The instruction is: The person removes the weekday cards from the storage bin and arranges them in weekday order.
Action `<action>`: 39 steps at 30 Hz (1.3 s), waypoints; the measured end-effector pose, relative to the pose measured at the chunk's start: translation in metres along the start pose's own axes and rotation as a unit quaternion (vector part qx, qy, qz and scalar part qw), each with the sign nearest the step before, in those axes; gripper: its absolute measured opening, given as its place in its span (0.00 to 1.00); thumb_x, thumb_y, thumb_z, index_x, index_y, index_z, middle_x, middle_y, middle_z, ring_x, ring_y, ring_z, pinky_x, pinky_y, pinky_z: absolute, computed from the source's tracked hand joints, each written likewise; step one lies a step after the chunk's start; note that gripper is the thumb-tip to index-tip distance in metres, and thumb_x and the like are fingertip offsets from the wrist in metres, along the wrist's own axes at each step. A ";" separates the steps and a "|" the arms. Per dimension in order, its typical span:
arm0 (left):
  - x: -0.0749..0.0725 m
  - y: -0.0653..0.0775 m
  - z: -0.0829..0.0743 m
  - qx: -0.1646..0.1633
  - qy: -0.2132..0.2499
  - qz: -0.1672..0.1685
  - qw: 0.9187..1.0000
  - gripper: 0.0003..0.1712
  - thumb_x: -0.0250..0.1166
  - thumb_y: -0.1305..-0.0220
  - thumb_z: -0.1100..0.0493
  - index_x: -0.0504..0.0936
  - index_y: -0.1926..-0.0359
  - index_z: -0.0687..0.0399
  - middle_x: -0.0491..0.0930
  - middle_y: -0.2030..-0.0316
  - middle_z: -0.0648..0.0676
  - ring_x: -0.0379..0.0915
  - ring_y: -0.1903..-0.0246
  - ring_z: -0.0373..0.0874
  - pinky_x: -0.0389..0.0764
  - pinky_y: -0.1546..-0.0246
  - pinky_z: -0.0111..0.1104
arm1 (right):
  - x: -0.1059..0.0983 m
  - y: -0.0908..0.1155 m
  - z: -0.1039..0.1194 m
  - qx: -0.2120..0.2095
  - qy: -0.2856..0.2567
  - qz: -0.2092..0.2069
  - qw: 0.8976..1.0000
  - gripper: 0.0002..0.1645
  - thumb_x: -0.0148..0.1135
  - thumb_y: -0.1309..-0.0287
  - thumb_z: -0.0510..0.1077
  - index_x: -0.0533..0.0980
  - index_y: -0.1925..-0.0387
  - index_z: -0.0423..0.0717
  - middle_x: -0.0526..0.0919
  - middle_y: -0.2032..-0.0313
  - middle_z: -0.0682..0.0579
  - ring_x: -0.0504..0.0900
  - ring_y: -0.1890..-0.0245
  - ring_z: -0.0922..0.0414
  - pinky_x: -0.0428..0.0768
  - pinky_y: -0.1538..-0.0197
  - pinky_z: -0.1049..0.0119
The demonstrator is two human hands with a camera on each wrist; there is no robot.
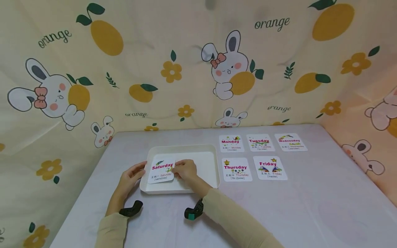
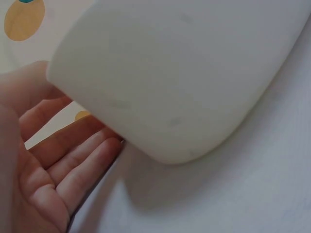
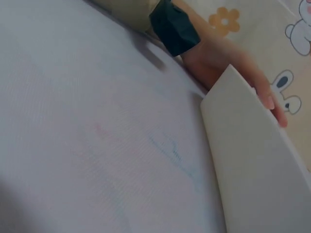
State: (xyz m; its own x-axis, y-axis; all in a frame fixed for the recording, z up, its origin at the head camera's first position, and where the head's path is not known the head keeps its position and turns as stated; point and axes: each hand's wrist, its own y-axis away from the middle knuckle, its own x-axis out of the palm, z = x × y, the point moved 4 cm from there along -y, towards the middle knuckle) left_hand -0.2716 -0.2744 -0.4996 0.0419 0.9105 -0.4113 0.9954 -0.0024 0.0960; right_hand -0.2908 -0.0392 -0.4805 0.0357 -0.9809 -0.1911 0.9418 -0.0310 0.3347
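My right hand (image 1: pixel 186 169) pinches the right edge of the Saturday card (image 1: pixel 162 171), which is over the left part of a white tray (image 1: pixel 180 190). The tray's left side is touched by my left hand (image 1: pixel 128 179), its fingers fairly straight. In the left wrist view, the fingers (image 2: pixel 80 162) of that hand reach up against the rim of the tray (image 2: pixel 170 82). From the right wrist, the front wall of the tray (image 3: pixel 257 160) shows with left-hand fingers at its edge. My right fingers and the card are out of the right wrist view.
Right of the tray lie the Monday (image 1: pixel 231 148), Tuesday (image 1: pixel 260 148) and Wednesday (image 1: pixel 291 148) cards in a back row. Thursday (image 1: pixel 237 175) and Friday (image 1: pixel 270 175) form the row before them. A patterned cloth (image 1: pixel 186 34) stands behind the white table (image 1: pixel 310 206).
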 end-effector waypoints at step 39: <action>0.000 0.002 -0.004 -0.008 -0.002 0.001 1.000 0.30 0.57 0.31 0.46 0.68 0.33 0.51 0.67 0.31 0.54 0.66 0.50 0.16 0.71 0.46 0.13 | -0.010 0.004 0.004 0.076 -0.092 0.063 0.991 0.12 0.63 0.44 0.33 0.79 0.57 0.34 0.80 0.76 0.51 0.77 0.80 0.64 0.78 0.77 0.78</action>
State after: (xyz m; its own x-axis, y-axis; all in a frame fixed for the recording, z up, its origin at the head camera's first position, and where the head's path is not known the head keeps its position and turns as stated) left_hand -0.2698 -0.2728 -0.4953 0.0445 0.9090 -0.4144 0.9939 0.0018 0.1106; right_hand -0.2891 -0.0302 -0.4733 0.0743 -0.9969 0.0275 0.8724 0.0783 0.4824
